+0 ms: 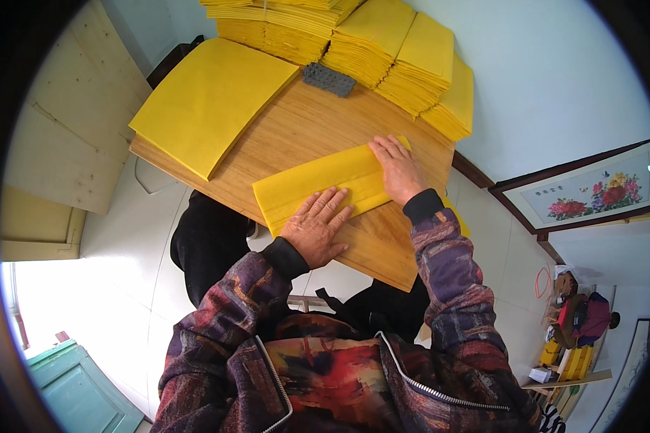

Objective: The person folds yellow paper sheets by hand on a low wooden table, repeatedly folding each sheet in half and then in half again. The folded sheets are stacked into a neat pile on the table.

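Observation:
A folded yellow sheet point(325, 173), long and narrow, lies aslant near the front edge of the wooden table. My left hand point(314, 229) rests on its lower left part with the fingers spread. My right hand point(399, 167) lies on the sheet's far right end, fingers stretched out and close together; its thumb is hidden. Neither hand grips anything. At the table's left lies a stack of flat yellow sheets point(209, 101). A bit of yellow also shows beside my right cuff, mostly hidden by the sleeve.
Piled folded yellow sheets point(372, 36) line the table's back edge, by the wall. A rough grey block point(328, 79) sits in front of them. The wooden table's point(318, 123) right corner is near a framed flower picture point(585, 191). Pale boards point(79, 108) stand at left.

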Demonstrator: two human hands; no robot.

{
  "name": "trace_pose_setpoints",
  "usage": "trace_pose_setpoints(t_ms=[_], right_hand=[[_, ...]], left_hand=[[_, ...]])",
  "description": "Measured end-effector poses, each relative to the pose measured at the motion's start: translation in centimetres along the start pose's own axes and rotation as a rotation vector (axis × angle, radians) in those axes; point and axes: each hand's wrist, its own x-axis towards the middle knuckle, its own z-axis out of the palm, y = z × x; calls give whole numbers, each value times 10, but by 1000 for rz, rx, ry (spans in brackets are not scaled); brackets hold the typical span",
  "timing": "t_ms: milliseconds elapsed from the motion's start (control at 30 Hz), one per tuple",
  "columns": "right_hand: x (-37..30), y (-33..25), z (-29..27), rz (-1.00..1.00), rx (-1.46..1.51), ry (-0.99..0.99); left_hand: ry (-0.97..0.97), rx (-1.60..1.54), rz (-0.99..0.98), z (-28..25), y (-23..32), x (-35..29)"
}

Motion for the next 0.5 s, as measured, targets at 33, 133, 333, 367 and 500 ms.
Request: trace_pose_setpoints(t_ms=[33, 133, 333, 367, 500], right_hand=[[-1, 0, 1, -8, -2, 9], [-3, -1, 3, -15, -1, 16], [-5, 0, 5, -14, 17, 4], [-4, 0, 5, -15, 20, -1], [-3, 0, 5, -7, 17, -31]], left_hand=[[0, 0, -3, 0, 0, 0], [0, 2, -10, 0, 1, 0], [24, 31, 3, 0, 1, 0], [10, 44, 0, -1, 1, 1], [0, 84, -29, -2, 3, -1]])
